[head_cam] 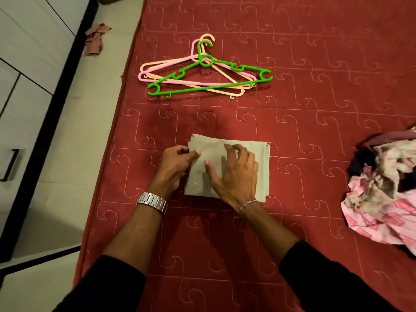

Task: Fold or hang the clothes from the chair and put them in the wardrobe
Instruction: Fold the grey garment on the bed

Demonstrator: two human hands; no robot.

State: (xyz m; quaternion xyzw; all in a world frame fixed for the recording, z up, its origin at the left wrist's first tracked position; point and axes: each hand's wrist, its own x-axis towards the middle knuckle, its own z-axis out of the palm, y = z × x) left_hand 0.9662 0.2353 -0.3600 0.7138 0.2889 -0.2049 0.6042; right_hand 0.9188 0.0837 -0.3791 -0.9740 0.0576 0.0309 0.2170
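A folded beige garment (262, 167) lies as a neat rectangle on the red quilted bed (315, 91). My left hand (175, 165), with a metal watch on the wrist, pinches the garment's left edge between thumb and fingers. Flat on top of the cloth rests my right hand (234, 174), its fingers spread and slightly bent, pressing down. Further back on the bed lies a pile of plastic hangers (204, 70): green on top, pink and peach beneath. A heap of unfolded clothes (382, 188), pink patterned with dark pieces, sits at the bed's right edge.
The pale floor (74, 136) runs along the bed's left side, with a crumpled pinkish cloth (95, 38) on it far back. White cabinet doors with black trim and a dark handle (11, 164) stand at the left.
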